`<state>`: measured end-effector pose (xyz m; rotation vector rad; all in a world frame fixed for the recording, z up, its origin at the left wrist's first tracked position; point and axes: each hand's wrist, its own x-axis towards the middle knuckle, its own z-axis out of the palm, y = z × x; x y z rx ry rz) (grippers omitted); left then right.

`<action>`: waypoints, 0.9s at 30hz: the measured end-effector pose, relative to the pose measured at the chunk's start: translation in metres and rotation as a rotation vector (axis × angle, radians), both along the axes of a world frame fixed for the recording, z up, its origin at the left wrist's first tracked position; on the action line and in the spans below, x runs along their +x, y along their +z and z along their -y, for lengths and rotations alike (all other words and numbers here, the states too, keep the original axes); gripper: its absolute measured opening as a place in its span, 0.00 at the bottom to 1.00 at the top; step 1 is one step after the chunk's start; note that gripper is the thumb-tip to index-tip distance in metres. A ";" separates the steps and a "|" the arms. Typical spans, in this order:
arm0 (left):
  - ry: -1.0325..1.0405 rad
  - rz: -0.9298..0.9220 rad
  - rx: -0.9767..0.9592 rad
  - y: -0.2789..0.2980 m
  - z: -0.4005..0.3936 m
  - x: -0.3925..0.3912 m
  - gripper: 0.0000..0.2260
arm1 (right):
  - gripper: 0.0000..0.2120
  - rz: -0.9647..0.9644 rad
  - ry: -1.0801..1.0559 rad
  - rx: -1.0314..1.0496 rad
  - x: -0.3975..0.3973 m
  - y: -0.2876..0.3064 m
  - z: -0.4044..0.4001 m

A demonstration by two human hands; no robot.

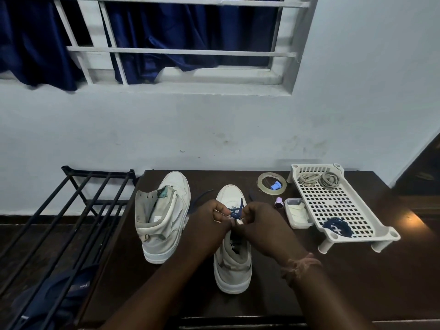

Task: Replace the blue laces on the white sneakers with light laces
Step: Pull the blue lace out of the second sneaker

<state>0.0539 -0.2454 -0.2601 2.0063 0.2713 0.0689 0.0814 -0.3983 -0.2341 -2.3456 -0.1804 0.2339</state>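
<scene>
Working hands: both hands meet over the laced shoe (232, 256), which stands near the front middle of the table (333, 294), toe pointing to the wall.
Left hand (209, 216): fingers curled, pinching the blue lace (237, 210) at the left side of the shoe's front.
Right hand (259, 222): fingers curled, pinching the same lace from the right, close to the left hand.
Blue lace: still crossed through the front eyelets; one loose end (202, 196) lies on the table to the left of the toe.
Wrist band (298, 266): a pale thread band on the right wrist.
Second shoe (164, 217): left of the first one, upright, without lace, tongue open.
Rack (62, 234): black metal bars at the left of the table, a dark blue thing under them.
Tray (333, 203): white perforated tray at the right; a coiled blue lace (337, 226) lies in its near end, two bundles of light laces (320, 179) in its far end.
Box (297, 213): small clear box just left of the tray, something white inside.
Small things: a purple cap (278, 202) beside the box; farther, a tape roll (271, 183) with a blue piece (275, 186) inside its ring.
Far: pale wall, a barred window (166, 51) with dark blue curtains (35, 44).
</scene>
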 end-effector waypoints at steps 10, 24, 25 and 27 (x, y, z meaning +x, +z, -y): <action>0.005 0.028 0.109 -0.006 -0.015 0.000 0.12 | 0.04 -0.074 -0.059 0.090 0.003 0.000 0.014; 0.033 -0.133 -0.881 0.002 0.000 0.008 0.15 | 0.16 -0.433 -0.177 0.604 0.008 0.013 0.001; 0.032 -0.146 -0.958 0.004 -0.001 0.009 0.16 | 0.17 -0.495 -0.209 0.680 0.009 0.016 0.003; 0.055 -0.149 -1.100 0.009 -0.005 0.010 0.13 | 0.17 -0.573 -0.259 0.870 0.013 0.022 0.007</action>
